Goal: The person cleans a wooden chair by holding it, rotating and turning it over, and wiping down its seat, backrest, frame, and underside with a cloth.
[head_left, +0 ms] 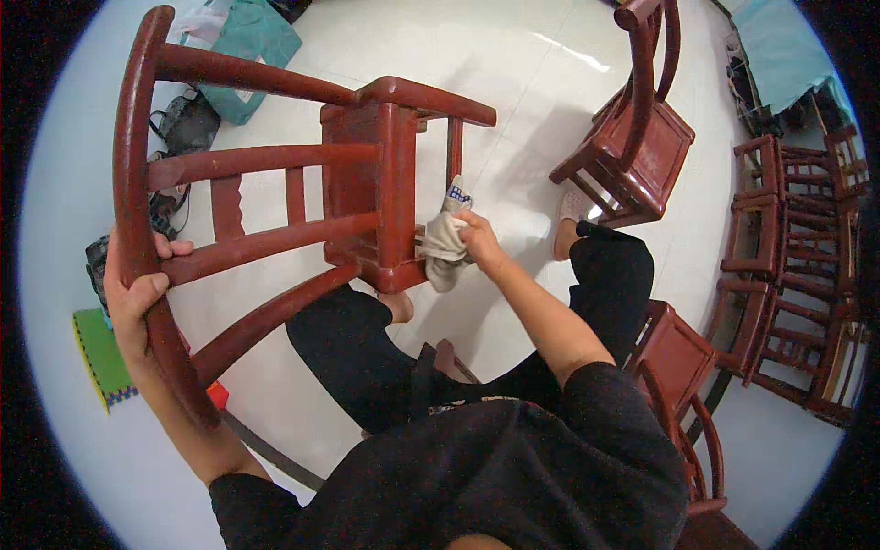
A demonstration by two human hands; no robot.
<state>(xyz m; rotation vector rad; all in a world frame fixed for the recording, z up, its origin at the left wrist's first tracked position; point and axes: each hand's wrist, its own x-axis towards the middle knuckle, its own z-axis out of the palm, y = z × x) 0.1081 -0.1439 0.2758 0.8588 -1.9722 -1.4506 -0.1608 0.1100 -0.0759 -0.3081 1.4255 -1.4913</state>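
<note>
A dark red wooden chair (pixel 397 183) is tipped on its side in front of me, its slatted back toward the left and its seat and legs toward the middle. My left hand (pixel 137 289) is wrapped round the curved top rail of the backrest, thumb and fingers showing. In my right hand (pixel 478 240) is a bunched cream-grey cloth (pixel 445 246) with a blue-patterned end. The cloth lies against the chair's leg, beside the underside of the seat. My fingers pinch it, partly hidden in its folds.
Another red chair (pixel 642 151) stands ahead on the right, and one more (pixel 674 353) is beside my right hip. Stacked red chairs (pixel 788 266) line the right wall. Bags, a teal one (pixel 252 55) and a black one (pixel 188 124), lie far left. A green foam mat (pixel 105 357) is at left.
</note>
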